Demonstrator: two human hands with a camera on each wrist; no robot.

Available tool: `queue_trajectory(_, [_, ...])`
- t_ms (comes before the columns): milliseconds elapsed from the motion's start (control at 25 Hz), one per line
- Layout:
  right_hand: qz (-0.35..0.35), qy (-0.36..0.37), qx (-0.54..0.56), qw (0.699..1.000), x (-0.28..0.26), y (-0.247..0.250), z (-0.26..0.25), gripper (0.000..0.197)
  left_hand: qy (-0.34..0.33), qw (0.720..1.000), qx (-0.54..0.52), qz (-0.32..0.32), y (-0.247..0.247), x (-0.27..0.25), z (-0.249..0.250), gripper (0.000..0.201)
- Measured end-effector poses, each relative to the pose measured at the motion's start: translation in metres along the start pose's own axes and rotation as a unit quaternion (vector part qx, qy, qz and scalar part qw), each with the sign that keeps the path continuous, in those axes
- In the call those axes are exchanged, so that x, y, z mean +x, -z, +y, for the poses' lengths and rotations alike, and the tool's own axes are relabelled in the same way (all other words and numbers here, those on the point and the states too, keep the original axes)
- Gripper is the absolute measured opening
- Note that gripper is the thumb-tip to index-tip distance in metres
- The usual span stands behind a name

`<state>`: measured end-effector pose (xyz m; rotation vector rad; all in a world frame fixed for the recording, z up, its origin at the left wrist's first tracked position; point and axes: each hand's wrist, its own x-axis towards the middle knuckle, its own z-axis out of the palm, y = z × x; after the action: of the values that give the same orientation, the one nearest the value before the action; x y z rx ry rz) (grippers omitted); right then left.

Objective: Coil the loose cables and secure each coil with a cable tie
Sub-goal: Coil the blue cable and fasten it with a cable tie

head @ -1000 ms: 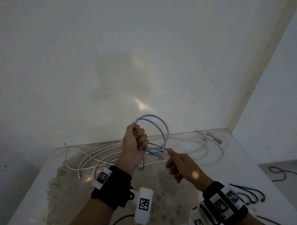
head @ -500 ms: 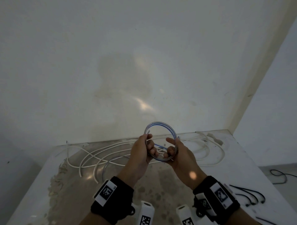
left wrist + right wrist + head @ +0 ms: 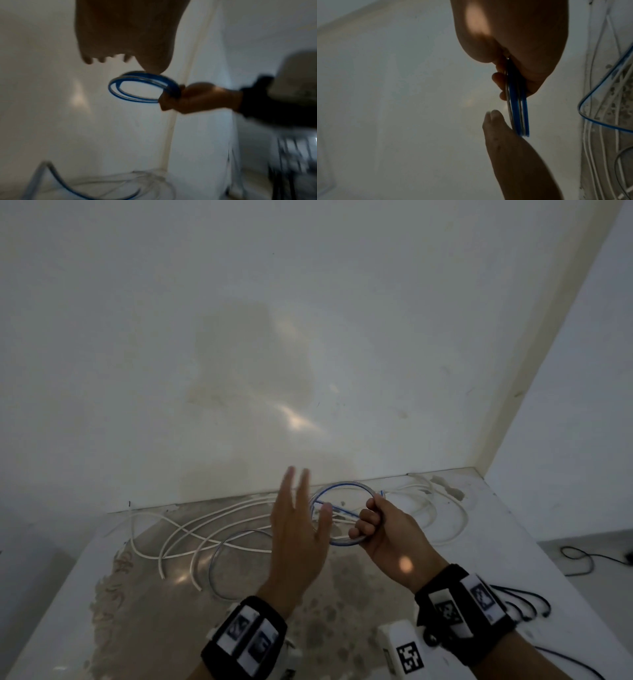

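A small coil of blue cable (image 3: 342, 487) hangs above the white table, and my right hand (image 3: 370, 523) grips its right side with curled fingers. The coil (image 3: 137, 88) shows as several stacked blue loops, also edge-on as the coil (image 3: 517, 108) in the right wrist view. My left hand (image 3: 298, 508) is beside the coil's left edge with fingers straight and spread, holding nothing. A loose tail of the blue cable (image 3: 219, 549) curves down onto the table. Black cable ties (image 3: 527, 601) lie at the table's right edge.
Long white cables (image 3: 191, 529) sprawl in loops across the back of the table (image 3: 68, 594), reaching the right corner by the wall. A black cord (image 3: 582, 556) lies on the floor to the right. The table's middle is stained brown.
Earlier the left hand gripped the coil; then both hands held it. Now the left hand has let go and opened, and only the right hand holds the coil.
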<state>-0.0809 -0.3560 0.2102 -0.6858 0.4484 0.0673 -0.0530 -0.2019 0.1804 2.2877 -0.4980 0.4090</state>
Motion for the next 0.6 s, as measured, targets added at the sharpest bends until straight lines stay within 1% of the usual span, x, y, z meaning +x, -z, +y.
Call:
queue_trajectory(40, [0.002,0.004,0.002,1.0,0.0,0.003,-0.003,0.035,-0.11,0.993,0.031,-0.012,-0.001,-0.004,0.002,0.041])
queue_trajectory(80, [0.006,0.009,-0.001,1.0,0.0,0.006,-0.006,0.034,-0.17,0.983,0.036,-0.06,-0.002,-0.006,0.004,0.041])
queue_trajectory(120, [0.012,0.014,-0.011,1.0,0.0,0.011,-0.011,0.034,-0.184,0.975,0.03,-0.12,-0.004,-0.007,0.007,0.047])
queue_trajectory(200, [0.022,0.01,-0.055,0.998,-0.001,0.022,-0.019,0.035,-0.158,0.96,0.028,-0.229,-0.007,-0.009,0.014,0.052])
queue_trajectory(280, [0.027,-0.008,-0.106,0.994,-0.003,0.035,-0.025,0.035,-0.147,0.946,0.023,-0.289,-0.012,-0.009,0.019,0.044])
queue_trajectory(360, [0.035,-0.026,-0.132,0.99,-0.004,0.047,-0.028,0.034,-0.122,0.93,-0.027,-0.345,-0.018,-0.011,0.032,0.034])
queue_trajectory(440, [0.045,-0.037,-0.153,0.987,-0.006,0.055,-0.03,0.033,-0.075,0.914,-0.083,-0.391,-0.026,-0.011,0.045,0.034])
queue_trajectory(480, [0.052,-0.035,-0.172,0.983,-0.006,0.057,-0.032,0.033,-0.061,0.909,-0.089,-0.402,-0.03,-0.01,0.05,0.035])
queue_trajectory(560, [0.062,-0.025,-0.221,0.973,-0.009,0.065,-0.036,0.031,-0.061,0.904,-0.08,-0.416,-0.044,-0.01,0.057,0.036])
queue_trajectory(600, [0.058,-0.025,-0.246,0.967,-0.011,0.069,-0.038,0.031,-0.049,0.897,-0.094,-0.429,-0.05,-0.011,0.057,0.036])
